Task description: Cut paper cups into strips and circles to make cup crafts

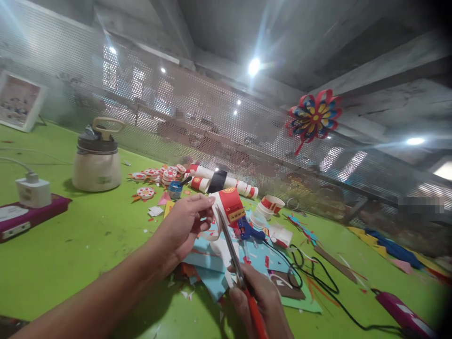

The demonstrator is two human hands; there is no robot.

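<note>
My left hand [187, 221] pinches the edge of a red and white paper cup piece [229, 205] near the middle of the view. My right hand [256, 296] is wrapped round the orange-red handles of a pair of scissors [231, 247]. The scissor blades point up and away, and their tips lie against the white part of the paper piece. Just right of the paper is a blue glue gun [251, 230] with a black cord. Light blue paper sheets [205, 254] and scraps lie beneath both hands.
A white jug [97, 165] and a purple power strip [35, 216] stand at left. Decorated paper discs [169, 175], a small blue jar [174, 189] and a red-white paper tube [233, 183] lie behind. Another purple strip [402, 310] sits at right, below a hanging paper flower [315, 117].
</note>
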